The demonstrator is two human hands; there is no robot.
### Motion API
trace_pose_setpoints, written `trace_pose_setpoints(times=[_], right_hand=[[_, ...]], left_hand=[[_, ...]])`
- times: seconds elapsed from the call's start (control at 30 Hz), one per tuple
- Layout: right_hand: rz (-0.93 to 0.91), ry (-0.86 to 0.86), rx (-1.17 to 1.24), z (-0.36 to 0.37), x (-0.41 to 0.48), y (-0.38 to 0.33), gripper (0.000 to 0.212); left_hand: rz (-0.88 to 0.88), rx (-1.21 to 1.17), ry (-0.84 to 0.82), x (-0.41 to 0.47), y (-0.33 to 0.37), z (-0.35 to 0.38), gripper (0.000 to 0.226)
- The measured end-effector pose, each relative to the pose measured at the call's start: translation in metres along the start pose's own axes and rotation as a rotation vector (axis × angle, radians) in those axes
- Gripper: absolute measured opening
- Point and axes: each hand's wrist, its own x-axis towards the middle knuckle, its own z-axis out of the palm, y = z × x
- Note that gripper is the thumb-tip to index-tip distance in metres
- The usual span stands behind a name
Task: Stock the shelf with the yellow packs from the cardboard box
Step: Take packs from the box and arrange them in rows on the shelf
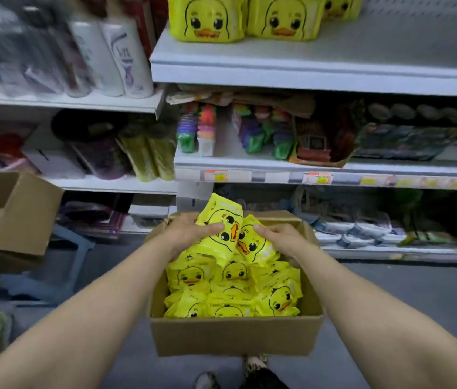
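Down over the cardboard box [235, 335] on the floor, both hands are busy. The left hand [190, 234] has its fingers [211, 228] curled round one yellow pack [221, 220], raised above the heap at the far end of the box. The right hand [283, 238] pinches a second pack [252, 245] just beside it, and the two packs touch between the fingers.

High above and beyond the fingers, the top shelf [390, 54] already carries stocked packs [207, 18] standing upright at its left end, at least three as far as the view shows. Below the fingers the box is well filled with more of the same, so I judge the job begun but far from finished, with most of the load left to move.

To the right of the stocked packs the top shelf is bare, which looks like the natural place for the two in hand. The way up from the fingers passes the front lip of the middle shelf [277, 176], with its price tags, and then the thick front edge of the top shelf; both jut toward the person and could catch a pack. The box walls sit close on either side of the fingers. An open second box [17, 214] lies well off to the left.
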Motion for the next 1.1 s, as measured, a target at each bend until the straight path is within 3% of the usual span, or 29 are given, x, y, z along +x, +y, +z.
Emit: trace_pose_setpoints(times=[0.1,0.17,0.27,0.4,0.53,0.67,0.9,1.1], right_hand=[[-0.068,0.017,-0.001,-0.025,-0.023,-0.018,0.087],[-0.117,0.051,-0.026,-0.045,-0.033,-0.029,0.097],[-0.192,0.076,-0.026,-0.076,-0.055,-0.051,0.054],[-0.27,0.096,-0.025,-0.115,-0.071,-0.071,0.028],[-0.324,0.159,-0.024,-0.151,-0.07,-0.083,0.062],[-0.375,0.156,0.043,-0.189,-0.067,-0.099,0.041],[-0.476,0.148,0.054,-0.286,-0.053,-0.145,0.037],[-0.589,0.187,-0.027,-0.379,-0.024,-0.19,0.033]], left_hand=[[0.059,0.023,-0.088,-0.007,0.034,-0.004,0.038],[0.114,0.064,-0.087,-0.011,0.059,-0.008,0.027],[0.198,0.128,-0.065,-0.008,0.091,-0.015,0.027],[0.256,0.138,-0.063,-0.008,0.136,-0.02,0.032],[0.321,0.215,-0.05,0.001,0.18,-0.02,0.032],[0.388,0.215,-0.013,0.013,0.224,-0.007,0.034],[0.484,0.27,0.064,0.043,0.319,0.029,0.028],[0.485,0.415,0.13,0.1,0.401,0.055,0.055]])
